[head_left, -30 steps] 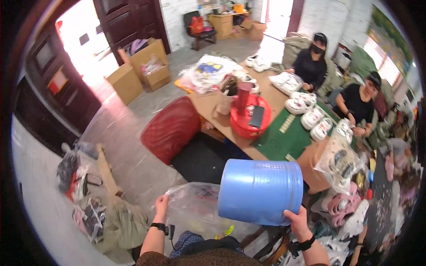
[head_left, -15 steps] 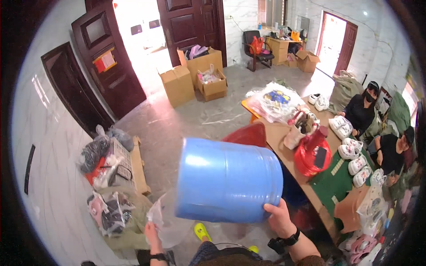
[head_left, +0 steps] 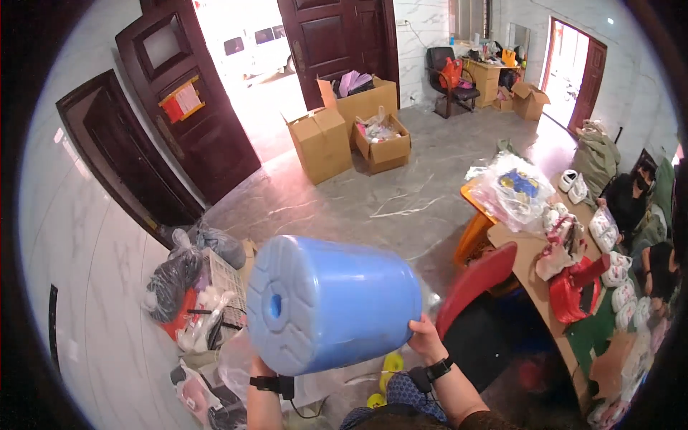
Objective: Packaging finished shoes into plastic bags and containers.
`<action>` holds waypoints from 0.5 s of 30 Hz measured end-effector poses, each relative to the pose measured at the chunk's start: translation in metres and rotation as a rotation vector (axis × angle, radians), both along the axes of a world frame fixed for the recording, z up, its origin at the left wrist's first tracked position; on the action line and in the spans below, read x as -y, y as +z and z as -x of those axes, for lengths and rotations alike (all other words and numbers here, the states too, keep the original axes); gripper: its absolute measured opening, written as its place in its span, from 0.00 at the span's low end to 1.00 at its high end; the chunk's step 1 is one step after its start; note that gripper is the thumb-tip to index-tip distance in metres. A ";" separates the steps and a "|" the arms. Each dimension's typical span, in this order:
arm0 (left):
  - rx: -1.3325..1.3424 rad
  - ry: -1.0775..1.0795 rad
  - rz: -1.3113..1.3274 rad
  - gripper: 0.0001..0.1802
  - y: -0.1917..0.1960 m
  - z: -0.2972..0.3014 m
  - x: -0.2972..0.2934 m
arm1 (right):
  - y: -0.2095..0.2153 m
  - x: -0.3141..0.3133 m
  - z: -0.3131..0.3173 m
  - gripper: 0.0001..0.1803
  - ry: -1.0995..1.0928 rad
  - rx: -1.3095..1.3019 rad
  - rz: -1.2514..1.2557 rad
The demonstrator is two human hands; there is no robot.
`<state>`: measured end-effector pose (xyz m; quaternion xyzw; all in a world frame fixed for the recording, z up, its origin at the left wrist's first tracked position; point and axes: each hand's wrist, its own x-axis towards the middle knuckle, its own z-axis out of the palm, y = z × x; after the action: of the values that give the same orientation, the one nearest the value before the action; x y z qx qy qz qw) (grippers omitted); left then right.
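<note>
A big blue drum-shaped plastic stool (head_left: 358, 301) is held tilted on its side in front of me. Its ridged end with a round hole in the middle faces left. My right hand (head_left: 426, 337) is closed on its lower right rim, thumb on the outside. Against its lower left end is my left hand (head_left: 262, 368), its fingers hidden behind the stool. A thin clear plastic bag (head_left: 235, 362) hangs beside that hand; whether the fingers still pinch it is hidden. Both wrists wear black straps.
On the right, a long table (head_left: 517, 247) carries white clogs, a red bag (head_left: 573, 292) and plastic bags; two people sit beyond it. A red chair (head_left: 481, 283) stands close by. Bagged goods (head_left: 175, 276) lie along the left wall. Cardboard boxes (head_left: 319, 143) stand near the open doors.
The stool has moved left and turned so its holed end shows. My left hand, which held the clear bag away from it, is now against it. My view has turned left.
</note>
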<state>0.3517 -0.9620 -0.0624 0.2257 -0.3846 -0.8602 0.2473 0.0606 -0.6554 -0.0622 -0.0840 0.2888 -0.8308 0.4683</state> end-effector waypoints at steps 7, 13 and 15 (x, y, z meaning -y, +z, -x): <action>0.225 -0.093 0.033 0.36 -0.028 0.193 0.090 | -0.058 0.105 0.135 0.41 -0.428 -0.468 -0.436; 0.312 -0.418 0.232 0.42 -0.106 0.377 0.105 | -0.209 0.167 0.224 0.44 -0.471 0.063 -0.314; 0.371 -0.541 0.185 0.41 -0.162 0.429 0.106 | -0.257 0.149 0.247 0.43 -0.508 0.204 -0.453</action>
<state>-0.0769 -1.0676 -0.2240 0.2449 -0.5452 -0.8005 -0.0445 -0.1868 -0.8044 -0.3194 0.1798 0.4290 -0.8399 0.2797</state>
